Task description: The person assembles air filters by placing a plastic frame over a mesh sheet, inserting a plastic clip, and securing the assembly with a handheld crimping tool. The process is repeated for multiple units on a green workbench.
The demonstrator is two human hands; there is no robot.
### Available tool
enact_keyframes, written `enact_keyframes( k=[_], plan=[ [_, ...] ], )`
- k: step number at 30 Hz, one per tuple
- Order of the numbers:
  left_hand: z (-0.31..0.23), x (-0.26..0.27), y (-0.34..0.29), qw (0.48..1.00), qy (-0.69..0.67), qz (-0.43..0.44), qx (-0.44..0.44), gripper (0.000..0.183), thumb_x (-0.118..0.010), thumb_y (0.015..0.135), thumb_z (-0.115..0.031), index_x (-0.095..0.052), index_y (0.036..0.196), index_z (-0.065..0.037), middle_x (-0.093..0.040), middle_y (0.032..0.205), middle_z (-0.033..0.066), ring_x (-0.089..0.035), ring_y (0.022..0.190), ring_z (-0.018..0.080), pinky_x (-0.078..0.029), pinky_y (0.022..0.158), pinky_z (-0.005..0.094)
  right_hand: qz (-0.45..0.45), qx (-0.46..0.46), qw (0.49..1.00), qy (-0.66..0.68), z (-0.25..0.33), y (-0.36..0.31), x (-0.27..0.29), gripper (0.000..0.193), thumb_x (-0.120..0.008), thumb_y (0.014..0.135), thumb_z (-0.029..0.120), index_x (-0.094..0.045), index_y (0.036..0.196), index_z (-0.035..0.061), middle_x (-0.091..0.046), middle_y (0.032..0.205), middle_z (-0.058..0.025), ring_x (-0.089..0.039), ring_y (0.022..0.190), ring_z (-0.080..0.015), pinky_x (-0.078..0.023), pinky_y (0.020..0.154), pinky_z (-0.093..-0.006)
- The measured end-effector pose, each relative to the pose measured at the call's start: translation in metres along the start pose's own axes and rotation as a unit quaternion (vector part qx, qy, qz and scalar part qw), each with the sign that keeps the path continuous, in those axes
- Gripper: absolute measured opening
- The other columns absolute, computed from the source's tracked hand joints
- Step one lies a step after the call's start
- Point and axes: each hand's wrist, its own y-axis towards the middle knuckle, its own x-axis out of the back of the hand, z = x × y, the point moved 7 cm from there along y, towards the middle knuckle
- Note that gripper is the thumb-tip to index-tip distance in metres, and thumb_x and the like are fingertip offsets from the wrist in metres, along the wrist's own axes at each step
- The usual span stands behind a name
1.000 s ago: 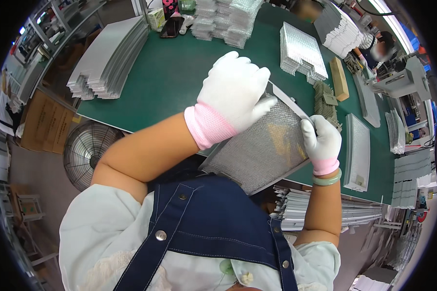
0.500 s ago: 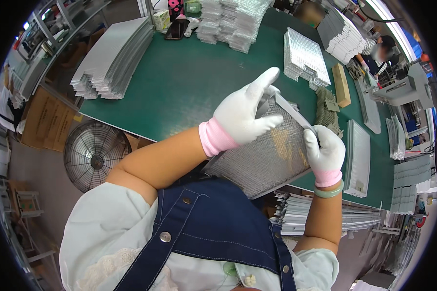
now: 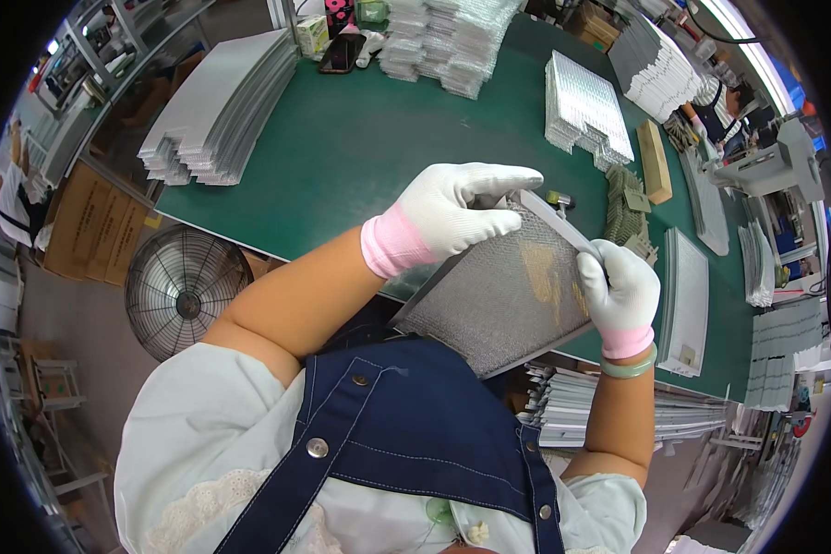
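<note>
— Where is the mesh filter panel (image 3: 503,300) and how does it lie?

— It is held up in front of the person's chest, over the near edge of the green tabletop (image 3: 360,138). Its long axis runs from lower left, near the denim apron (image 3: 415,434), up to the right, and it is tilted so the grey mesh face looks toward the camera.

— What are the hands doing?

— The left hand (image 3: 452,212), in a white glove with a pink cuff, curls over the upper left edge, fingers bent and pressed onto the frame. The right hand (image 3: 619,291), gloved the same, pinches the metal rim at the upper right corner between thumb and fingers.

— Anything hard to read?

— The upper left corner is hidden under the left hand, and the lower edge meets the apron, so I cannot tell whether they touch. A yellowish patch shows through the mesh; what it is stays unclear. A floor fan (image 3: 185,291) stands below the tabletop edge, and stacks of silvery panels (image 3: 217,111) lie on the far side.
</note>
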Motion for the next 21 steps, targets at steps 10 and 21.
enact_keyframes(
  k=[10, 21],
  plan=[
    [0.003, -0.002, -0.007, 0.997, 0.013, -0.046, -0.054, 0.046, -0.071, 0.088, -0.004, -0.059, 0.133, -0.002, -0.066, 0.095, 0.0010, -0.057, 0.078, 0.0043, -0.050, 0.072, 0.0206, -0.033, 0.044, 0.998, -0.032, 0.007, -0.001, 0.002, 0.031, -0.067, 0.090, 0.037, -0.068, 0.096, 0.0072, -0.057, 0.065, -0.0088, -0.060, 0.059, -0.0285, -0.046, 0.054, -0.0378],
    [-0.006, -0.013, -0.002, 0.999, 0.014, -0.039, -0.025, 0.049, -0.073, 0.088, -0.008, -0.057, 0.134, -0.002, -0.066, 0.097, 0.0026, -0.055, 0.075, 0.0029, -0.048, 0.069, 0.0197, -0.012, 0.047, 0.998, -0.033, 0.042, 0.032, -0.006, 0.032, -0.061, 0.093, 0.040, -0.061, 0.097, 0.0077, -0.060, 0.072, -0.0132, -0.063, 0.068, -0.0322, -0.049, 0.060, -0.0427]
  ],
)
